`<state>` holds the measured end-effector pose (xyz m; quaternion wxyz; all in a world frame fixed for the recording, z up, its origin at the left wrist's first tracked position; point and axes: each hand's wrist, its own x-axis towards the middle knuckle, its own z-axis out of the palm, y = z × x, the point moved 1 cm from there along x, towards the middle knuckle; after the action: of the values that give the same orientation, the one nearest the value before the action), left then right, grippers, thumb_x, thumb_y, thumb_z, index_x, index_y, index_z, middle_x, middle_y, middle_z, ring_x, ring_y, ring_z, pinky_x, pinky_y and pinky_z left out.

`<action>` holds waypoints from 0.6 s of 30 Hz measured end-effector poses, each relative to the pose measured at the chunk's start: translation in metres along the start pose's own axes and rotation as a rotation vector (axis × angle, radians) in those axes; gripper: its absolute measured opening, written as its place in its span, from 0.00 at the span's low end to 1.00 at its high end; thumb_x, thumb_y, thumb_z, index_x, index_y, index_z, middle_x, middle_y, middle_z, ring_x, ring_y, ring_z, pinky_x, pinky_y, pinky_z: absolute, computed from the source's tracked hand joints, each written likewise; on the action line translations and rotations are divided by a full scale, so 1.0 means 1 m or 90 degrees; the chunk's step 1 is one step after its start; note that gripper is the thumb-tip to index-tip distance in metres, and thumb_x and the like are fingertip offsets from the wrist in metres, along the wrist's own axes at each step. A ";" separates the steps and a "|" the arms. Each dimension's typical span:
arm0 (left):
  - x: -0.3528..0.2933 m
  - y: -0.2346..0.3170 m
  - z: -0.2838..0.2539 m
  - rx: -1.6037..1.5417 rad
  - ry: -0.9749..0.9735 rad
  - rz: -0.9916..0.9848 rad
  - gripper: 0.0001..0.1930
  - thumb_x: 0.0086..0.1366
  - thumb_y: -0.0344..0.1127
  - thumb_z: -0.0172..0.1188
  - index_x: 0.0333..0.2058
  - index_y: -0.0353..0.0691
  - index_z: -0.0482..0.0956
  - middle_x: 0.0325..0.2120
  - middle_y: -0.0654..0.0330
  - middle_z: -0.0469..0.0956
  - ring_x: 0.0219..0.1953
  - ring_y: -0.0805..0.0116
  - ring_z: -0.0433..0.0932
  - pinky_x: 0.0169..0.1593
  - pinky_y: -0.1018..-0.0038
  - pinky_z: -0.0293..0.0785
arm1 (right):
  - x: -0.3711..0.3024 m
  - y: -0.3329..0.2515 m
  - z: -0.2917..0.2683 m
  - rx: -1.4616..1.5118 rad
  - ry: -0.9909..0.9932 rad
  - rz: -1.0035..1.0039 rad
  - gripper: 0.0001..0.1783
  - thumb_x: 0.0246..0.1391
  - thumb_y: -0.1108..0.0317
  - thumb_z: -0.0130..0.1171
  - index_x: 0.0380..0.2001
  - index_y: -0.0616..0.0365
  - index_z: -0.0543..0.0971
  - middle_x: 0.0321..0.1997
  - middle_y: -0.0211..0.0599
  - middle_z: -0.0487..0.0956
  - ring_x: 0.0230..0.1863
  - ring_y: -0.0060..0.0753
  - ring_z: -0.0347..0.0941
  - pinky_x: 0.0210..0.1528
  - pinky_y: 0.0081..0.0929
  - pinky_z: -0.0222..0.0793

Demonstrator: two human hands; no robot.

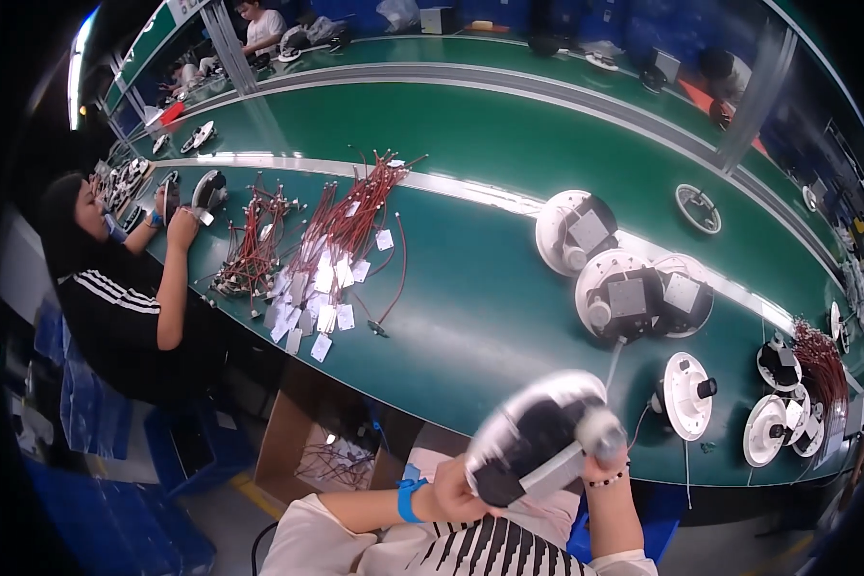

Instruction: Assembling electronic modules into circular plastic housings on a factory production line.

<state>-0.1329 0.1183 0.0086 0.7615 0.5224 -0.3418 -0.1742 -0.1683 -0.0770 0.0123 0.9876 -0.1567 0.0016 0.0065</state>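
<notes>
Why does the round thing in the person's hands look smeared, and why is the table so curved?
Head view: the round white-and-black unit is motion-blurred between left hand and right hand; fisheye distortion bends the green table; glare streaks its pale rail.

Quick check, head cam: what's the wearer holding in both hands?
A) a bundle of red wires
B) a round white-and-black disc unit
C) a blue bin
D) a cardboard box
B: the left hand and right hand both grip a blurred round white-and-black disc unit just off the edge of the green bench; the red wires lie untouched further up the bench.
</notes>
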 end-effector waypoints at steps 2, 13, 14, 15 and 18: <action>0.011 -0.002 0.010 -0.004 0.129 0.112 0.20 0.50 0.36 0.61 0.37 0.27 0.70 0.35 0.53 0.73 0.40 0.70 0.71 0.43 0.76 0.66 | 0.000 0.004 -0.013 -0.055 0.062 -0.029 0.15 0.50 0.66 0.47 0.37 0.67 0.71 0.39 0.45 0.73 0.40 0.37 0.71 0.41 0.31 0.68; 0.015 -0.015 0.005 0.088 0.025 -0.006 0.23 0.45 0.26 0.62 0.43 0.34 0.68 0.44 0.53 0.68 0.47 0.65 0.66 0.48 0.73 0.62 | 0.033 -0.007 -0.019 -0.264 0.111 -0.008 0.15 0.51 0.69 0.44 0.39 0.70 0.69 0.38 0.45 0.73 0.37 0.33 0.71 0.41 0.26 0.68; 0.012 -0.023 -0.004 0.112 -0.007 -0.057 0.21 0.45 0.26 0.61 0.41 0.33 0.69 0.42 0.54 0.69 0.45 0.66 0.68 0.47 0.73 0.63 | 0.041 -0.004 -0.005 -0.277 0.113 -0.028 0.13 0.51 0.70 0.45 0.36 0.70 0.70 0.36 0.43 0.74 0.35 0.29 0.71 0.39 0.23 0.68; 0.014 -0.026 -0.009 0.133 -0.044 -0.108 0.20 0.45 0.26 0.61 0.40 0.33 0.70 0.40 0.54 0.71 0.43 0.66 0.69 0.46 0.73 0.64 | 0.049 -0.004 0.002 -0.324 0.158 -0.026 0.13 0.51 0.70 0.45 0.36 0.69 0.70 0.36 0.42 0.74 0.35 0.28 0.71 0.39 0.23 0.67; 0.026 -0.033 -0.021 0.048 0.047 -0.136 0.13 0.46 0.26 0.60 0.34 0.33 0.75 0.32 0.56 0.76 0.35 0.69 0.74 0.40 0.74 0.68 | 0.079 -0.002 0.011 -0.313 0.178 -0.003 0.14 0.55 0.67 0.41 0.38 0.67 0.69 0.37 0.40 0.73 0.36 0.28 0.70 0.40 0.23 0.67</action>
<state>-0.0962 0.1036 -0.0174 0.7305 0.5902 -0.2624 -0.2217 -0.0897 -0.0745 0.0229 0.9103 -0.3907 0.1359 -0.0170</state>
